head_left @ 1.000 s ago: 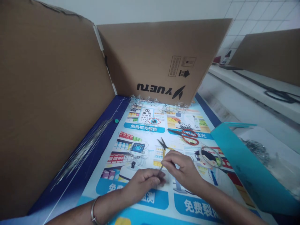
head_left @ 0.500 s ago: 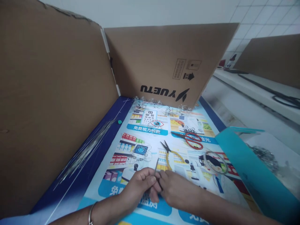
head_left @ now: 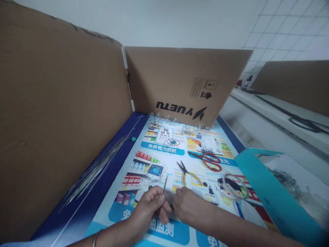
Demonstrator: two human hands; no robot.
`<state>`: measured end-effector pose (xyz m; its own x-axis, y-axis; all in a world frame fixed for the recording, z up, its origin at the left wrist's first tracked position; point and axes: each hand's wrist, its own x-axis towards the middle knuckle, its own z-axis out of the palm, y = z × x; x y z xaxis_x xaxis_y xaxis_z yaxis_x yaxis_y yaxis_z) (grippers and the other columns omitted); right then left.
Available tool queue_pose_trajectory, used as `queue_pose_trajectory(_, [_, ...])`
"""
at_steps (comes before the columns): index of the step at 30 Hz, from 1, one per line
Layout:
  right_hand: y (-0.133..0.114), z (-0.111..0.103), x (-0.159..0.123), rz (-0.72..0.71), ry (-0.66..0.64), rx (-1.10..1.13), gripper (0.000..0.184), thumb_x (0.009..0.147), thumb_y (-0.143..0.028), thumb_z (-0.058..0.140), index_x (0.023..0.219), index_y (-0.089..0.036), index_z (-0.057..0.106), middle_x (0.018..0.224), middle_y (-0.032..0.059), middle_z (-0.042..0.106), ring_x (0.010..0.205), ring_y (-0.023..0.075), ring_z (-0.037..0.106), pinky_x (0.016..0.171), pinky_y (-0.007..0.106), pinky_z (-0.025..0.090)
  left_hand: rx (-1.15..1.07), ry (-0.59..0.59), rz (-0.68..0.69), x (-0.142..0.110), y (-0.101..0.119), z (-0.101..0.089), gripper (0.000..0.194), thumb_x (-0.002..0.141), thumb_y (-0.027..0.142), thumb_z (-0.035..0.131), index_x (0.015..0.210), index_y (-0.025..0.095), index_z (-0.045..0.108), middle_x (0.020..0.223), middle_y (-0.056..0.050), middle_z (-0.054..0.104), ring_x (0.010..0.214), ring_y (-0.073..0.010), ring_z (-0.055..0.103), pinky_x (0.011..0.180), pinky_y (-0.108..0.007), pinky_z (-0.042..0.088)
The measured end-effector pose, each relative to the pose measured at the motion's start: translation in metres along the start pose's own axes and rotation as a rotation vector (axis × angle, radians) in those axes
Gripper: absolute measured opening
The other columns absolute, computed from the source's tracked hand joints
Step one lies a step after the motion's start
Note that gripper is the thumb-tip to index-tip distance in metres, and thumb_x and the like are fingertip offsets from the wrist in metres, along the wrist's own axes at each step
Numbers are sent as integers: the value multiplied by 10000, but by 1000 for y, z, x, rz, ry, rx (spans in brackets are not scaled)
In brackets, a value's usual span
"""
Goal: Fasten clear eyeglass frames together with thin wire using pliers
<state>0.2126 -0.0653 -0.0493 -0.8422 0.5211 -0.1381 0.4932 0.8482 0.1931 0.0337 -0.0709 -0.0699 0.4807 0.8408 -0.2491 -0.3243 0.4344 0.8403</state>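
Observation:
My left hand [head_left: 153,208] is closed, with a thin metal rod [head_left: 165,183] pinched between thumb and forefinger and pointing up. To its right, my right hand [head_left: 187,206] is closed with the fingers curled in. What it may hold is blurred and hidden. A small gap separates the hands. Just beyond them lie pliers [head_left: 186,174] with yellow handles, jaws parted. Red-handled scissors [head_left: 209,160] rest farther back. Fine clear or wiry loops [head_left: 157,175] lie on the printed sheet [head_left: 177,163] in front of the left hand.
A bundle of thin wires [head_left: 95,173] lies along the left edge. Cardboard walls [head_left: 77,103] stand left and behind. On the right are a wire coil [head_left: 235,186] and a teal box [head_left: 275,188] holding metal pieces [head_left: 286,180]. Small dark rings [head_left: 207,151] lie near the scissors.
My hands have drawn apart, the left moving slightly left with the rod. The camera view has tilted up a little, so the scene sits lower.

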Motion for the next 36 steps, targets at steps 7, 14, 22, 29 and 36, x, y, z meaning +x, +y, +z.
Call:
queue_pose_trajectory(7, [72,-1,-92,775,-114,-93,145,776,-48,472,845,-149,550,734,64,619,612,155,584,523,243,321,76,-51,-71,6,-15,-9,381,745,510,648,729,154,513,574,-31,636,433,-97,527,410,-176,400])
queue_pose_trajectory(14, [138,24,-141,1119,-177,-70,174,794,-59,455,883,-114,594,778,150,637,650,247,641,510,273,364,178,-22,-128,0,-17,-5,422,699,533,667,758,133,546,484,-19,620,358,-84,493,390,-170,391])
queue_pose_trajectory(22, [68,5,-73,851,-43,267,250,892,-260,399,833,-214,638,829,44,652,718,159,606,643,247,429,142,25,-149,-2,-15,-1,352,708,458,677,763,135,547,463,-8,616,351,-91,506,383,-175,404])
queue_pose_trajectory(29, [-3,-9,5,734,389,1528,153,762,-313,570,730,-174,625,602,-15,587,548,115,521,520,214,399,111,10,-120,-5,-14,0,348,731,454,667,742,145,507,486,-11,627,376,-96,517,414,-191,423])
queue_pose_trajectory(36, [-6,3,7,844,449,1680,241,742,-359,607,606,-161,586,508,-30,532,461,90,456,450,207,335,74,67,-56,-6,-16,2,393,731,504,656,757,143,504,482,-15,619,381,-91,508,415,-181,398])
